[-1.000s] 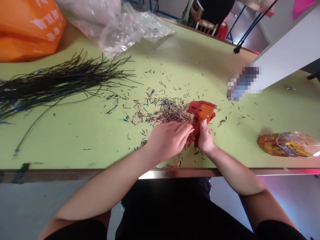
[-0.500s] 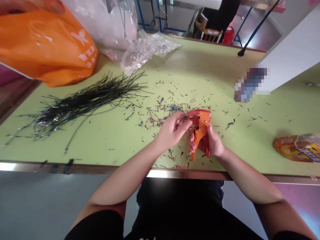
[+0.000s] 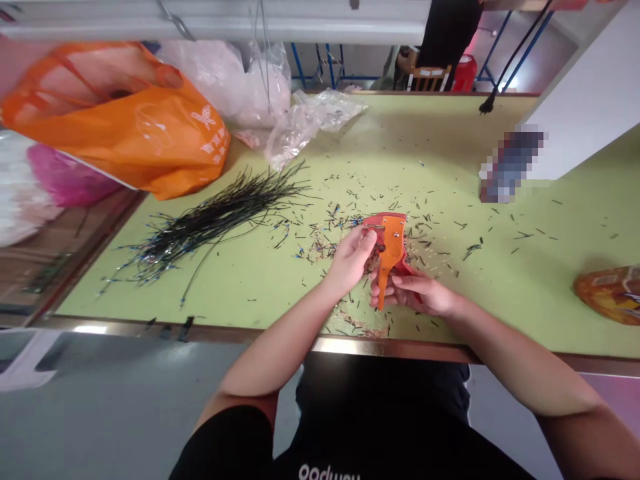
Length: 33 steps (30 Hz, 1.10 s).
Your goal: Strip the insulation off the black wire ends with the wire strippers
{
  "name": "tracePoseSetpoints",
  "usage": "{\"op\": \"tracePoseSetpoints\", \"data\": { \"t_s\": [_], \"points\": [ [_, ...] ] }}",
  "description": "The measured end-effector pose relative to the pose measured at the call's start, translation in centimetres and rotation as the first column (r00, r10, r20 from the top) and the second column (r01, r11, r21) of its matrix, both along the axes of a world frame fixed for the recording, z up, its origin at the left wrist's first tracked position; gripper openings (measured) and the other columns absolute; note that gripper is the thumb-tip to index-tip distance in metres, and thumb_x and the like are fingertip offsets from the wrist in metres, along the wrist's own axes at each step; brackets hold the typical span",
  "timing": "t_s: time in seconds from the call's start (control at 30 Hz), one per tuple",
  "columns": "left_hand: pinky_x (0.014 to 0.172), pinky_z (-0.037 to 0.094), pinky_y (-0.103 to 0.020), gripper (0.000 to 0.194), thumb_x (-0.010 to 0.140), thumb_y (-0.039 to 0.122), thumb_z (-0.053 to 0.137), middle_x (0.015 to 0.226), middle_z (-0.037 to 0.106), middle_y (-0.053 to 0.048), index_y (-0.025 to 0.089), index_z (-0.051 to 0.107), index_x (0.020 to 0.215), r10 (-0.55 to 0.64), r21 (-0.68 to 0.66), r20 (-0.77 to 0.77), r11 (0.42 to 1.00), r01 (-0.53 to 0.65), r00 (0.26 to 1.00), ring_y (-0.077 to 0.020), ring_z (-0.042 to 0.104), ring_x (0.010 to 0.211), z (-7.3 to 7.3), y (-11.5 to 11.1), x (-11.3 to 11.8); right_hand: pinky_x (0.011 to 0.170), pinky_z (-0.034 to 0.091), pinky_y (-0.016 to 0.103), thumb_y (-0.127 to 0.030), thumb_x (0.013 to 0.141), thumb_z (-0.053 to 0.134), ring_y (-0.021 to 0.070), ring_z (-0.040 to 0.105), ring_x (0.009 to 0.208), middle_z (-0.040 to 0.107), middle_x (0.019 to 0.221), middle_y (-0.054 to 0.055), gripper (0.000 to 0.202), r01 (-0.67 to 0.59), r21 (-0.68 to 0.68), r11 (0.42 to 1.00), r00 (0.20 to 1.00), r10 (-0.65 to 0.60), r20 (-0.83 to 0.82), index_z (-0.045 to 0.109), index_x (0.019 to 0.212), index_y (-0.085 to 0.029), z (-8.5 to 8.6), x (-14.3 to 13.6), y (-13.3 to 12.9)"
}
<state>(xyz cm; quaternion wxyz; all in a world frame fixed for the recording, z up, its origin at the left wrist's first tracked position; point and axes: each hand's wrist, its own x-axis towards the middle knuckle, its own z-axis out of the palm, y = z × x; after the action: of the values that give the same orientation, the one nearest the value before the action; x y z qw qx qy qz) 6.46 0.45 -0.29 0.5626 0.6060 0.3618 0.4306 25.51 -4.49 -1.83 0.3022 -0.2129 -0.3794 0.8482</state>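
Observation:
In the head view my right hand (image 3: 417,290) is wrapped round the handles of an orange and red wire stripper (image 3: 393,250), which stands with its jaws toward the upper left. My left hand (image 3: 350,257) is closed at the jaw side, its thumb and fingers pinched together against the tool; what it holds is hidden. Under and around both hands lie short black offcuts (image 3: 325,250), some with blue ends. A bundle of long black wires (image 3: 220,210) rests to the left.
An orange bag (image 3: 165,143) and crumpled clear plastic (image 3: 305,127) lie at the back left. A pixelated object (image 3: 513,167) leans near the white panel (image 3: 575,107). At the right edge is an orange-yellow package (image 3: 610,293). Beyond the table a person in black (image 3: 453,33) is partly visible.
The camera view has shifted left and up. My right hand sits lower on the tool, its thumb now across the handles. My left hand has moved closer against the jaws.

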Motion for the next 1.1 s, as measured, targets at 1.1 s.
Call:
{"op": "tracePoseSetpoints", "data": {
  "t_s": [1.1],
  "points": [
    [0.061, 0.042, -0.031, 0.018, 0.098, 0.017, 0.058, 0.068, 0.069, -0.001, 0.021, 0.071, 0.086, 0.709, 0.882, -0.345, 0.469, -0.047, 0.615, -0.0155, 0.062, 0.066, 1.9, 0.4, -2.7, 0.087, 0.059, 0.033, -0.058, 0.102, 0.064, 0.0198, 0.074, 0.094, 0.075, 0.102, 0.009, 0.046, -0.032, 0.097, 0.995, 0.999, 0.029, 0.03, 0.068, 0.12, -0.016, 0.5, 1.9, 0.7]
  ]
}}
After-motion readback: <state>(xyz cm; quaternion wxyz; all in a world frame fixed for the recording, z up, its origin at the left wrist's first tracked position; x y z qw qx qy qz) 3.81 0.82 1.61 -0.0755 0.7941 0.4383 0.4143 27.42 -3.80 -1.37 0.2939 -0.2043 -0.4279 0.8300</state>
